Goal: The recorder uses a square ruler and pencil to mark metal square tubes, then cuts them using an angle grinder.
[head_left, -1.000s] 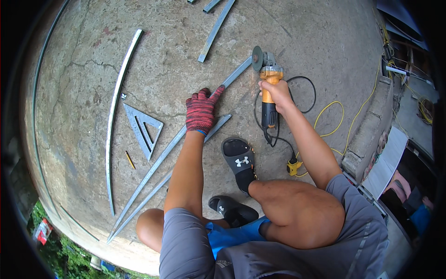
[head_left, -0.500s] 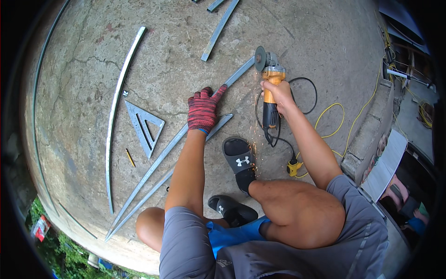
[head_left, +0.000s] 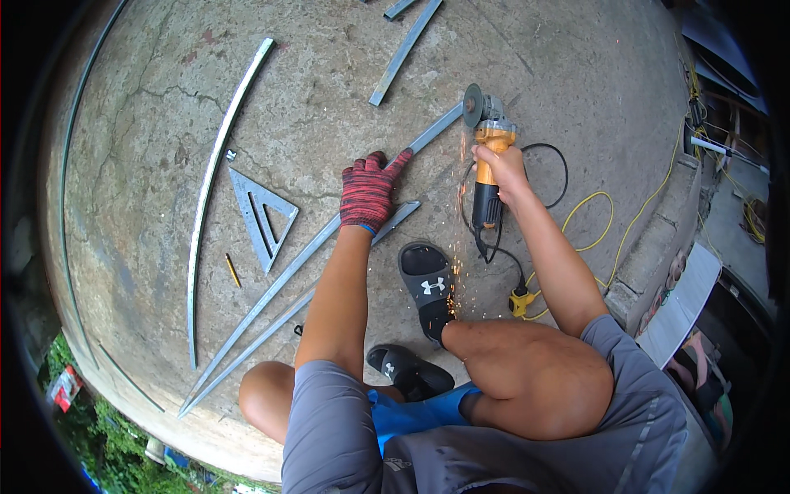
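Note:
My right hand point(head_left: 504, 169), bare, is wrapped round a yellow and black angle grinder point(head_left: 487, 173). Its disc point(head_left: 473, 105) meets the far end of a long grey metal bar point(head_left: 280, 278), and orange sparks point(head_left: 461, 214) stream down from there toward my foot. My left hand point(head_left: 369, 191), in a red and black knitted glove, presses down on the bar, closed over it with one finger stretched along its top. A second metal bar point(head_left: 247, 362) lies on the ground beside the first, passing beneath my left forearm.
Left of the bars lie a speed square point(head_left: 265, 218), a pencil point(head_left: 233, 270) and a long shiny metal strip point(head_left: 206, 206). Cut metal pieces point(head_left: 405, 53) rest ahead. A yellow extension cord point(head_left: 613, 218) and its plug point(head_left: 520, 303) lie right, near a concrete step point(head_left: 650, 239). My sandalled foot point(head_left: 428, 292) is close below the sparks.
The whole view has shifted slightly, with the ground things moving a little right in it. The spark stream looks denser. Both hands keep their holds.

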The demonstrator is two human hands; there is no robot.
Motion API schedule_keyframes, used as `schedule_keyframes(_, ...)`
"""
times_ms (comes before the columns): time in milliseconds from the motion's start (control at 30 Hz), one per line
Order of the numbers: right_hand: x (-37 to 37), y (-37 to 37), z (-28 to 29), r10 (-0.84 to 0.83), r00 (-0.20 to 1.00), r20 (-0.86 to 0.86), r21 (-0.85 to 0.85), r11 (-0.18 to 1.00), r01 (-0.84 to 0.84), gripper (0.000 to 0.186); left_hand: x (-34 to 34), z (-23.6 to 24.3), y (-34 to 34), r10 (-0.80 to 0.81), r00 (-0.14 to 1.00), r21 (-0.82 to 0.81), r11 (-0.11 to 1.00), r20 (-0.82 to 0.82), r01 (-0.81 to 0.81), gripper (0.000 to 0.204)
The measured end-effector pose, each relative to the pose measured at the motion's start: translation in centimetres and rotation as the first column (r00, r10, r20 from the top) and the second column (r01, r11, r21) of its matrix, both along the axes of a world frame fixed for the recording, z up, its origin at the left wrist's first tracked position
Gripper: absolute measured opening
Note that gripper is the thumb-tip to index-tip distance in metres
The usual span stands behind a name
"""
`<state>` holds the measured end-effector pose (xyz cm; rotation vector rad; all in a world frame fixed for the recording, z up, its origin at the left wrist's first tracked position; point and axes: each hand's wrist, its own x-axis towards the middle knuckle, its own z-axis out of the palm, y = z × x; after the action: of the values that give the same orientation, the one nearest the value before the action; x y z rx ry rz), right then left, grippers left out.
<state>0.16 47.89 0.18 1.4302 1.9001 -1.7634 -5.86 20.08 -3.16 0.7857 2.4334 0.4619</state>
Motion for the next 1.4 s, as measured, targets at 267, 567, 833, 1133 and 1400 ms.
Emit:
schedule_keyframes(267, 0.0, 0.1, 0.0, 0.016, 1.000, 0.019, 0.025, 1.000, -0.016, 0.028, -0.1, 0.1, 0.1, -0.008, 1.000, -0.005, 1.000, -0.006, 0.008, 0.078)
schedule_keyframes(567, -0.2, -0.1, 0.4, 0.001, 0.999, 0.032, 0.031, 1.000, -0.003, 0.026, -0.1, 0.4, 0.1, -0.005, 1.000, -0.016, 1.000, 0.004, 0.005, 0.079)
schedule_keyframes(833, 0.3, -0.1, 0.1, 0.011, 0.999, 0.032, -0.008, 1.000, -0.011, 0.029, 0.1, -0.2, 0.0, 0.002, 1.000, 0.002, 1.000, -0.014, -0.002, 0.079)
schedule_keyframes(1133, 0.3, -0.6, 0.0, -0.024, 1.000, 0.010, -0.012, 1.000, 0.024, 0.031, 0.0, 0.1, 0.0, 0.011, 1.000, 0.018, 1.000, -0.006, -0.011, 0.077)
schedule_keyframes(1400, 0.3, -0.8, -0.2, -0.038, 0.999, 0.024, -0.014, 0.999, 0.039, 0.032, 0.2, -0.2, -0.1, 0.003, 1.000, 0.014, 1.000, -0.024, -0.003, 0.078)
